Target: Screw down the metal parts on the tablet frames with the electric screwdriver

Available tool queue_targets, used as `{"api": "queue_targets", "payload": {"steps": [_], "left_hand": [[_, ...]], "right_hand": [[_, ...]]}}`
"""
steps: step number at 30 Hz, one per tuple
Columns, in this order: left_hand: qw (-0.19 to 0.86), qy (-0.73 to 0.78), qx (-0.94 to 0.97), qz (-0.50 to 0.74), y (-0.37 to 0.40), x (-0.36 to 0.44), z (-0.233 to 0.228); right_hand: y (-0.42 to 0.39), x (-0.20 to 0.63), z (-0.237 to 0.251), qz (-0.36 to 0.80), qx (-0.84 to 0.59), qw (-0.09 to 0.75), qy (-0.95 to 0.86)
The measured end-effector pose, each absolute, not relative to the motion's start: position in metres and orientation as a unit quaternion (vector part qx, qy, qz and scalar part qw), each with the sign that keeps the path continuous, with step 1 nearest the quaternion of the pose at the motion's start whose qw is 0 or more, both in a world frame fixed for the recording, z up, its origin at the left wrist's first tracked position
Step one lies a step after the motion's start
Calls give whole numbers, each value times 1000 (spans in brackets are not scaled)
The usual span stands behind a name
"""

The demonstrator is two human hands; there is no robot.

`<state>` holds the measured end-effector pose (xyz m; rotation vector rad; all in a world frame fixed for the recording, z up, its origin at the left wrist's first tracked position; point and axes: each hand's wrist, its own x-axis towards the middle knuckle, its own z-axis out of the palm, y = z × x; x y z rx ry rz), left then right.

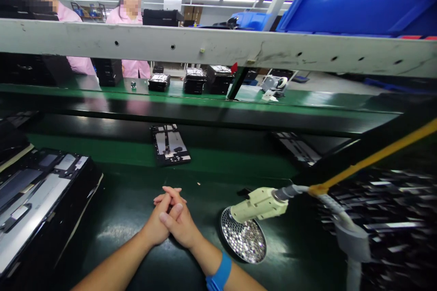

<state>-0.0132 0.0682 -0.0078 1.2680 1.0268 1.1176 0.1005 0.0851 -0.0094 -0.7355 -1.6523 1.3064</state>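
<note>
My left hand [156,226] and my right hand [185,225] are clasped over the green work surface [129,200], their fingers interlaced and closed around each other. No object shows between them. A blue wristband [220,273] circles my right wrist. To the right of my hands a pale green tool with a grey cable [261,205] lies with its front end over a round metal dish [244,241] that has a pattern of small shiny spots. Beyond my hands lies a flat, opened electronic device [170,144] with silver and black parts.
At left is a stack of similar devices [44,191]. A blurred heap of dark, glinting pieces [392,232] fills the right side. A white metal beam [150,45] crosses ahead, with a blue bin [362,0] above it. Two people in pink [128,18] are across the bench.
</note>
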Motion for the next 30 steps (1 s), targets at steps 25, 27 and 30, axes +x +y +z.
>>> {"api": "queue_targets", "payload": {"steps": [25, 27, 30], "left_hand": [[230, 832, 393, 316, 257, -95, 32], [218, 831, 396, 325, 256, -93, 33], [188, 815, 412, 362, 247, -89, 36]], "right_hand": [[87, 81, -6, 396, -384, 439, -709], [88, 78, -8, 388, -386, 439, -712], [89, 76, -11, 383, -387, 447, -710]]}}
